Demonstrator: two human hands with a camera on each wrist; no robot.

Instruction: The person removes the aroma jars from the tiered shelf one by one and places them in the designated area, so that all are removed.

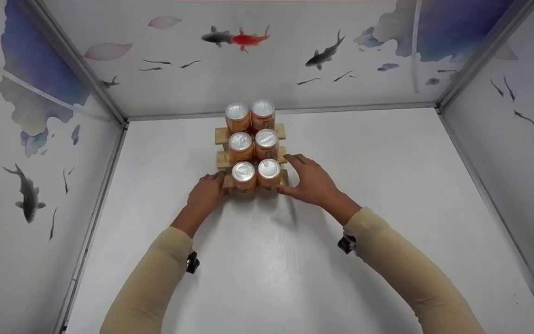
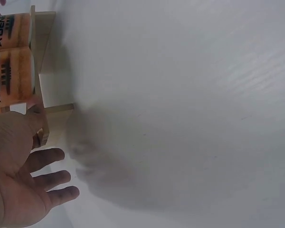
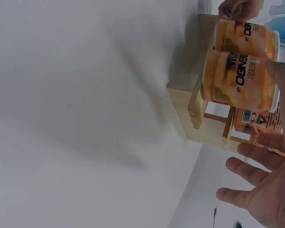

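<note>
A stepped wooden rack (image 1: pixel 223 159) stands toward the back of the white table, with orange cans in pairs on its three steps. My left hand (image 1: pixel 206 192) is at the left end of the lowest step; in the left wrist view its thumb and forefinger pinch the end of the slat (image 2: pixel 43 128), the other fingers held out. My right hand (image 1: pixel 312 182) is spread beside the front right can (image 1: pixel 269 172). In the right wrist view its thumb overlaps that can (image 3: pixel 235 80), and its other fingers (image 3: pixel 247 171) extend past the rack's side; contact is hard to tell.
The rack stands near the back wall (image 1: pixel 271 69), which carries painted fish. Side walls (image 1: pixel 30 153) enclose the white table (image 1: pixel 267 278) left and right. Dark wrist cameras (image 1: pixel 346 244) sit at both sleeves.
</note>
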